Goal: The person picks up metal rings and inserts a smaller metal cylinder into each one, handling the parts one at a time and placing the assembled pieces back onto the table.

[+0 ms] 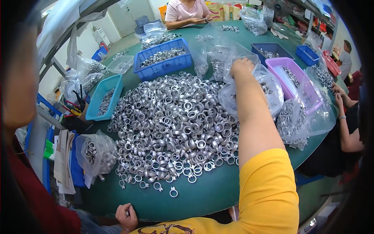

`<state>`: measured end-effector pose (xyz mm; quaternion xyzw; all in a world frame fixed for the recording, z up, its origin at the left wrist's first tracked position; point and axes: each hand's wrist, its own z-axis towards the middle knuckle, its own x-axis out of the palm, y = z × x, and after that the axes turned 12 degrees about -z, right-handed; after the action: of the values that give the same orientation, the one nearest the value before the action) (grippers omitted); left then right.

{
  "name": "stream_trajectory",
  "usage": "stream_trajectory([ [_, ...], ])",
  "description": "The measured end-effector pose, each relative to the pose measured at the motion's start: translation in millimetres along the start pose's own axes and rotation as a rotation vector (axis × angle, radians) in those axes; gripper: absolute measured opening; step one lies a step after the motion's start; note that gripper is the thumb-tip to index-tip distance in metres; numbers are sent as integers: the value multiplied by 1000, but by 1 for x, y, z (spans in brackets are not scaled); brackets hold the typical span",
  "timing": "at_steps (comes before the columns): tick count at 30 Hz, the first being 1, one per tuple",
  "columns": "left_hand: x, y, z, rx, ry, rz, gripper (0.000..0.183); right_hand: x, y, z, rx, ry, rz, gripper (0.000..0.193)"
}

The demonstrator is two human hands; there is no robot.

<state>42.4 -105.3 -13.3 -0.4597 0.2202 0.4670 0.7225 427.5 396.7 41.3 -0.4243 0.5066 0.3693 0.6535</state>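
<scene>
My right arm reaches across the table, and my right hand (242,67) is closed at the mouth of a clear plastic bag (274,95) that holds metal parts. My left hand (126,216) is curled at the table's near edge. Something small and greyish shows between its fingers, too little to name. Between my hands spreads a large heap of silver metal rings (171,121), each with a small lug. One loose ring (173,192) lies apart at the heap's near side.
A blue bin (163,60), a teal tray (91,111) and a pink basket (311,91) surround the heap on the green table (210,195). A bag of rings (95,154) stands at left. People sit at the far side and right; a dark-red sleeve (43,195) is close at left.
</scene>
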Motion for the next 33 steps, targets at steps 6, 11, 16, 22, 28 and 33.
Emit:
stream_trajectory([
  [6, 4, -2, 1, -136, -64, -92, 6, -2, -3, -4, -81, -96, 111, 52],
  [11, 5, -2, -1, -140, -77, -58, 6, -11, 3, -15, -37, 12, -75, 39],
  [16, 5, 0, -3, -152, -59, -62, 7, 2, 1, -4, -45, -82, 65, 36],
  [22, 4, 2, -2, -112, -87, -75, 7, 1, 1, 0, -93, -26, 199, 33],
  [28, 6, 2, 1, -56, -134, -115, 8, 11, -4, 10, -55, -362, 458, 25],
  [33, 3, 7, -3, -62, -146, -130, 9, 0, -21, 2, 85, -323, 979, 23],
])
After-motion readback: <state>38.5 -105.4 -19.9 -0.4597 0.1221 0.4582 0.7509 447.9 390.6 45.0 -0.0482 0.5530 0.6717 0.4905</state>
